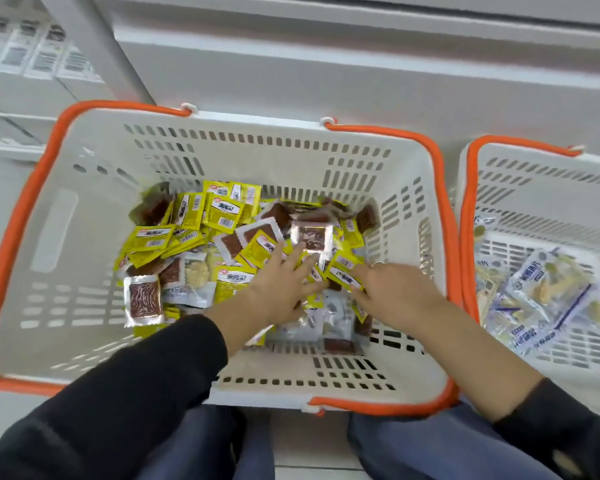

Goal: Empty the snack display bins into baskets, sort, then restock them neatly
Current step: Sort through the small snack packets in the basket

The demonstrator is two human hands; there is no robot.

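Inside big white basket (pixel 63 237): heap of yellow snack packets (pixel 222 216) and clear packs of brown strips (pixel 142 299) | right basket (pixel 499 188): blue-white packets (pixel 541 289) | print blurred, unreadable | left hand (pixel 281 282) grip wide, flat on heap | right hand (pixel 392 289) pinching a yellow packet (pixel 343 277).

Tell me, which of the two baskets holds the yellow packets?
The big basket in the middle, where both hands are digging. Its pile mixes yellow packets with brown ones; the basket on the right holds only pale bluish-white packs.
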